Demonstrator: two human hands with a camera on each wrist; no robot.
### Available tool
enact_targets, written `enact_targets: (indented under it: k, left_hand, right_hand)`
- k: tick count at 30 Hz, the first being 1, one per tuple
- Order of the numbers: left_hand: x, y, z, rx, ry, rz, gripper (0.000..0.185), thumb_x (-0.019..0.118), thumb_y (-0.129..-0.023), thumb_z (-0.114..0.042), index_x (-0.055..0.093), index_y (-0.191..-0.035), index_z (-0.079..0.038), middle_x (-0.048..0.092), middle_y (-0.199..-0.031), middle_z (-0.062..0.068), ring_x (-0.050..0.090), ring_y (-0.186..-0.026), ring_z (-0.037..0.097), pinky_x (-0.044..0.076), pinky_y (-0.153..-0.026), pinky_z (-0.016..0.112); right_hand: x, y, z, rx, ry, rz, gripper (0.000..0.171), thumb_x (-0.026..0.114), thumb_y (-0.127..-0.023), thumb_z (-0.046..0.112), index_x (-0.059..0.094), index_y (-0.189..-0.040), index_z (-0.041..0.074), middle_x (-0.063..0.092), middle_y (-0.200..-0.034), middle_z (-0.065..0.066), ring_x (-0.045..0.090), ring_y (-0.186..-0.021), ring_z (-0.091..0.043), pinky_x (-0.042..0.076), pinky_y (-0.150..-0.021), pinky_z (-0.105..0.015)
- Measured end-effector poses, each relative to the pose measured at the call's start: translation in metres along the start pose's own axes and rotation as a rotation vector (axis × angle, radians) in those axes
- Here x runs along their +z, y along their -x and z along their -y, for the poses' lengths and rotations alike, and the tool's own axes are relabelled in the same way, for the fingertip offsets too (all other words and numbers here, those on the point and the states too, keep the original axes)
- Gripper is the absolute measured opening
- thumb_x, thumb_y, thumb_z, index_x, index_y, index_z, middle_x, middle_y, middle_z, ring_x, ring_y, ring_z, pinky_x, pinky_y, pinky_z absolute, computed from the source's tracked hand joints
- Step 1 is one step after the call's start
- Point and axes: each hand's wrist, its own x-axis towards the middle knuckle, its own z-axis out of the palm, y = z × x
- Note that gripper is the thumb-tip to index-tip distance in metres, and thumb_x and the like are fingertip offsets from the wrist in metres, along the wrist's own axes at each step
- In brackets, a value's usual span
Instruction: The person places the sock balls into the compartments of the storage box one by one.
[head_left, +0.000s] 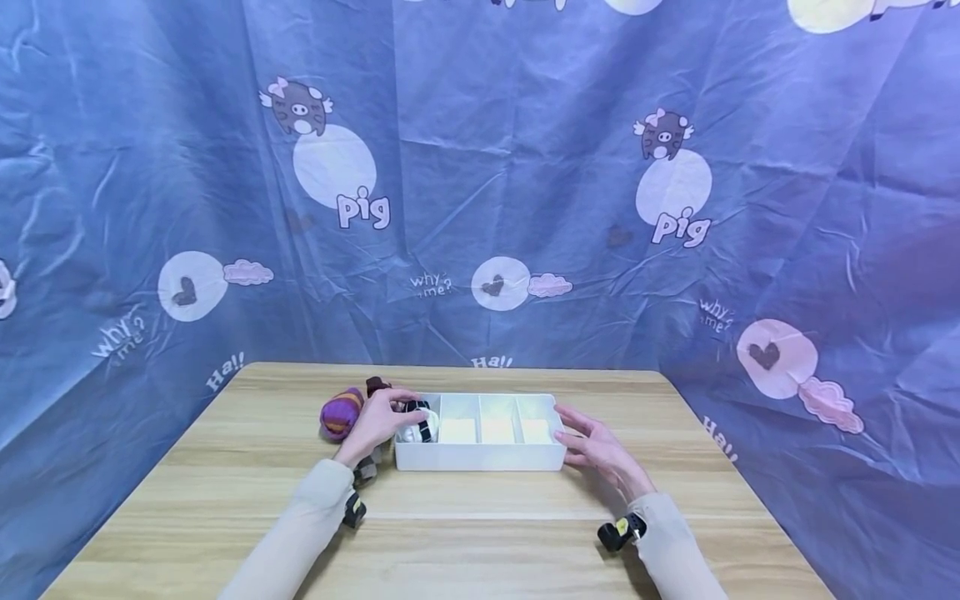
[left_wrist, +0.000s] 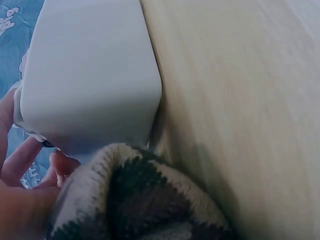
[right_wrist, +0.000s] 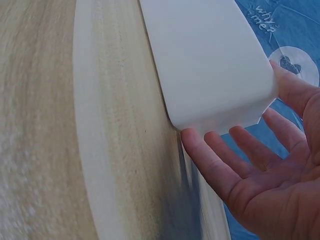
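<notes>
White divided tray (head_left: 480,457) on wooden table (head_left: 465,533). Left hand (head_left: 381,419) curled round black-and-white sock (head_left: 420,423) in leftmost compartment. Right hand (head_left: 592,442) flat, fingers straight against tray's right end. Purple striped sock (head_left: 341,412) just left.

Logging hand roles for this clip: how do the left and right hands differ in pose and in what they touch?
The left hand reaches over the organizer's leftmost compartment, fingers curled on a black-and-white rolled sock; the right hand holds nothing. The left fingers curl; the right fingers lie straight against the white organizer end wall. Both rest at opposite ends of the organizer.
</notes>
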Motion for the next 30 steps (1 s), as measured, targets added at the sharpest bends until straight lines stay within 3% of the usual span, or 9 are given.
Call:
enact_targets:
  k: [6, 11, 16, 20, 24, 27, 30]
  left_hand:
    - [-0.002, 0.0, 0.003, 0.04, -0.031, 0.037, 0.045, 0.083, -0.078, -0.028, 0.072, -0.115, -0.005, 0.054, -0.069, 0.001, 0.046, -0.062, 0.01, 0.04, -0.058, 0.024]
    - [-0.005, 0.001, 0.003, 0.042, 0.022, 0.057, 0.044, 0.083, -0.078, -0.023, 0.071, -0.115, -0.002, 0.047, -0.061, -0.004, 0.041, -0.058, 0.008, 0.037, -0.054, 0.021]
    - [-0.008, 0.001, 0.004, 0.049, 0.041, 0.063, 0.045, 0.083, -0.078, -0.025, 0.071, -0.116, -0.002, 0.048, -0.065, -0.003, 0.041, -0.061, 0.009, 0.034, -0.054, 0.022]
    - [-0.012, 0.003, 0.006, 0.049, 0.058, 0.059, 0.045, 0.083, -0.079, -0.024, 0.07, -0.116, -0.002, 0.053, -0.069, -0.001, 0.046, -0.065, 0.009, 0.039, -0.058, 0.021]
    - [-0.019, 0.006, 0.005, 0.065, 0.086, 0.039, 0.045, 0.082, -0.08, -0.021, 0.069, -0.117, 0.001, 0.068, -0.089, 0.014, 0.057, -0.077, 0.01, 0.048, -0.066, 0.02]
    - [-0.023, 0.008, 0.008, 0.073, 0.117, 0.026, 0.044, 0.08, -0.082, -0.017, 0.068, -0.118, 0.003, 0.07, -0.108, 0.022, 0.063, -0.085, 0.012, 0.05, -0.071, 0.018]
    - [-0.026, 0.012, 0.013, 0.065, 0.137, 0.005, 0.041, 0.08, -0.082, -0.014, 0.068, -0.116, 0.004, 0.07, -0.11, 0.023, 0.066, -0.089, 0.013, 0.051, -0.074, 0.017]
  right_hand:
    - [0.0, 0.002, 0.002, 0.009, 0.007, 0.0, 0.072, 0.063, -0.095, 0.014, 0.023, -0.155, 0.008, 0.018, -0.158, -0.028, 0.065, -0.105, -0.019, 0.055, -0.091, -0.038]
    - [0.0, 0.003, 0.002, 0.008, 0.007, 0.007, 0.073, 0.063, -0.095, 0.014, 0.023, -0.155, 0.008, 0.017, -0.158, -0.029, 0.064, -0.106, -0.019, 0.055, -0.092, -0.039]
    - [0.0, 0.003, 0.002, 0.005, 0.007, 0.007, 0.072, 0.063, -0.095, 0.013, 0.023, -0.155, 0.008, 0.018, -0.158, -0.029, 0.064, -0.106, -0.019, 0.055, -0.092, -0.039]
    - [0.0, 0.001, 0.0, 0.01, 0.011, 0.004, 0.072, 0.063, -0.095, 0.013, 0.024, -0.155, 0.008, 0.018, -0.158, -0.028, 0.065, -0.105, -0.019, 0.055, -0.092, -0.039]
    - [0.0, -0.001, 0.0, 0.006, 0.01, -0.005, 0.071, 0.062, -0.095, 0.013, 0.024, -0.155, 0.008, 0.019, -0.158, -0.028, 0.066, -0.103, -0.019, 0.056, -0.091, -0.038]
    - [0.0, -0.001, 0.001, 0.009, 0.008, -0.009, 0.071, 0.063, -0.095, 0.012, 0.024, -0.155, 0.008, 0.019, -0.158, -0.028, 0.066, -0.103, -0.019, 0.056, -0.091, -0.038]
    - [0.0, -0.001, 0.002, 0.015, 0.005, -0.006, 0.072, 0.063, -0.095, 0.012, 0.024, -0.155, 0.009, 0.018, -0.158, -0.028, 0.066, -0.104, -0.019, 0.055, -0.091, -0.039]
